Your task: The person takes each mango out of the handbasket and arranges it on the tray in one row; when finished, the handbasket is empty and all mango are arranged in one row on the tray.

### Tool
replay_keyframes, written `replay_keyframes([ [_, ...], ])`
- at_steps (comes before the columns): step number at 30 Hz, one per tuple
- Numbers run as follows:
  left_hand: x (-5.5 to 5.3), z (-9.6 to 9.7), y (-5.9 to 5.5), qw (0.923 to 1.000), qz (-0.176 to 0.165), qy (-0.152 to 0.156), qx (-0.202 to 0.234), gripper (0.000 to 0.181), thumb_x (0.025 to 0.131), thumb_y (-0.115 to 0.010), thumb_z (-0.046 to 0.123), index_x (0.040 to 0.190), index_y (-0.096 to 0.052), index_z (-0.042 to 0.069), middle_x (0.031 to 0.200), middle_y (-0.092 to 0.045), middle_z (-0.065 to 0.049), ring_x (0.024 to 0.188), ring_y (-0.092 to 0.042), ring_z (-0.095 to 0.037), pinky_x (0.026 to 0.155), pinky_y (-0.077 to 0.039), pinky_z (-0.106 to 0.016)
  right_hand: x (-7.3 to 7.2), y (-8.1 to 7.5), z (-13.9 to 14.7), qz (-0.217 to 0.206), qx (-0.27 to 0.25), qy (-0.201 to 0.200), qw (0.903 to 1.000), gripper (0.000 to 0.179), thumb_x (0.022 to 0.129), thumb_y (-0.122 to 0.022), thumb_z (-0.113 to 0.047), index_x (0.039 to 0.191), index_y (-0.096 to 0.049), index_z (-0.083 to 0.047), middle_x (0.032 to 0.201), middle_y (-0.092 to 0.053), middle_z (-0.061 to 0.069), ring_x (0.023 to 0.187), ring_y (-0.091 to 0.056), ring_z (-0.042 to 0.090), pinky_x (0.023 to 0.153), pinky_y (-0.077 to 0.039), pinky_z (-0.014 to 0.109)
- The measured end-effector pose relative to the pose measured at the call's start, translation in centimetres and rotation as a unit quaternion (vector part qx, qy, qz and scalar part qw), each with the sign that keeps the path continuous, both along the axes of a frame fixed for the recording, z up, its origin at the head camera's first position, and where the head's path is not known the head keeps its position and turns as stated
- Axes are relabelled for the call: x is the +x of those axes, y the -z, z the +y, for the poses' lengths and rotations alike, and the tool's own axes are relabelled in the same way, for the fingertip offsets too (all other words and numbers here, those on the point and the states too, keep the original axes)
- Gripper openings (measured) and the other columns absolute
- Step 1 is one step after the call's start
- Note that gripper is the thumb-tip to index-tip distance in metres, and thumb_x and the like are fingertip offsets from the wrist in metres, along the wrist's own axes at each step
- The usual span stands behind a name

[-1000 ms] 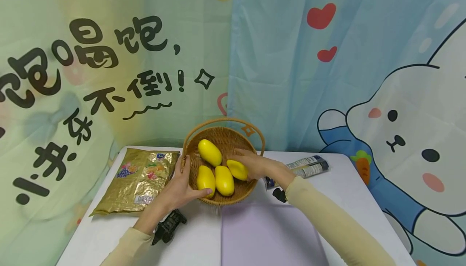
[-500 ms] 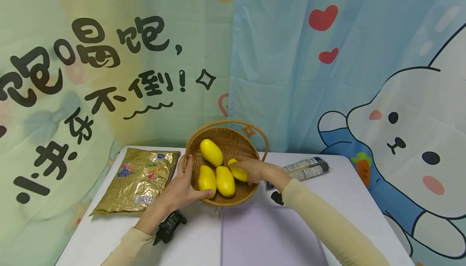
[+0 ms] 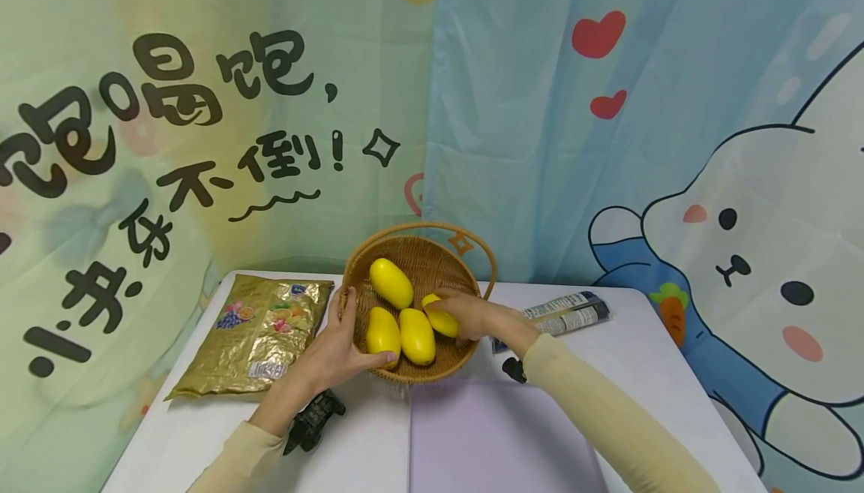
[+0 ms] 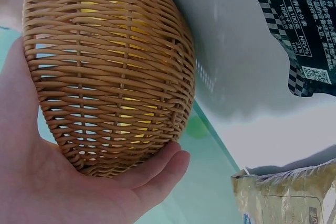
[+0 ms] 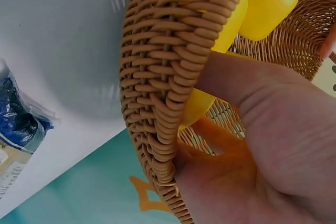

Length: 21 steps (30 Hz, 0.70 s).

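Note:
A brown wicker basket [image 3: 439,257] with a hoop handle is tilted so that its inside faces me. My left hand [image 3: 331,354] grips its left side, thumb over the rim and fingers spread along the outside. Inside lie smooth yellow mangoes: one higher up [image 3: 391,283] and two lower down, a left one [image 3: 383,332] and a middle one [image 3: 417,337]. My right hand [image 3: 472,317] reaches over the right rim and holds another mango [image 3: 442,322] between thumb and fingers. In the right wrist view, the basket wall [image 5: 163,51] hides part of that mango.
A gold foil bag [image 3: 283,335] lies on the white table [image 3: 364,448] at left. A dark packet [image 3: 312,422] sits beneath the left forearm. Right of the basket is a silver-and-blue packet [image 3: 574,314] beside a small black item [image 3: 514,369]. A lilac mat [image 3: 499,440] covers the front middle.
The basket has shifted slightly right with my left hand. My right hand's fingers have come over the right-hand mango. During the last half second almost nothing has moved.

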<state>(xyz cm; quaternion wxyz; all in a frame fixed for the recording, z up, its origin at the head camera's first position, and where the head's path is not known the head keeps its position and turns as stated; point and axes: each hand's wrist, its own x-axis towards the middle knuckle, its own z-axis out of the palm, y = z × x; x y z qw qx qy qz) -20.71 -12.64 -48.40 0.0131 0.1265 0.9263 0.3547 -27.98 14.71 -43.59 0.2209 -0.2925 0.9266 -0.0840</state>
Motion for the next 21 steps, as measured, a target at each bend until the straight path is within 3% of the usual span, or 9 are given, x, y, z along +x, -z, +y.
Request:
replay_keyframes([
  [5,0.0,-0.1,0.0,1.0000,-0.003,-0.003,0.001,0.139,0.071,-0.078,0.074,0.164,0.000,0.006,0.169,0.011,-0.020,0.120,-0.061,-0.045,0.090,-0.057,-0.049,0.3,-0.4,0.1,0.013,-0.008,0.010,0.9998,0.082,0.083,-0.082,-0.001,0.154,-0.046,-0.016,0.167,-0.021,0.019,0.148,-0.035,0.039,0.114,-0.041,0.049],
  [11,-0.1,-0.2,0.3,1.0000,-0.005,-0.006,0.003,0.139,0.071,-0.077,0.075,0.164,0.000,0.006,0.168,0.010,-0.023,0.124,-0.058,-0.047,0.096,-0.055,-0.052,1.1,-2.3,0.4,0.037,-0.043,0.031,0.9979,0.085,0.084,-0.081,-0.002,0.157,-0.040,-0.015,0.167,-0.017,0.020,0.141,-0.044,0.040,0.103,-0.050,0.047],
  [21,0.1,-0.4,0.3,1.0000,-0.004,-0.007,0.000,0.137,0.073,-0.077,0.073,0.163,0.000,0.005,0.168,0.009,-0.024,0.120,-0.061,-0.047,0.093,-0.055,-0.052,5.5,-5.4,1.8,0.104,-0.121,0.059,0.9855,0.086,0.085,-0.082,-0.010,0.159,-0.037,-0.017,0.167,-0.017,0.022,0.139,-0.047,0.041,0.101,-0.052,0.048],
])
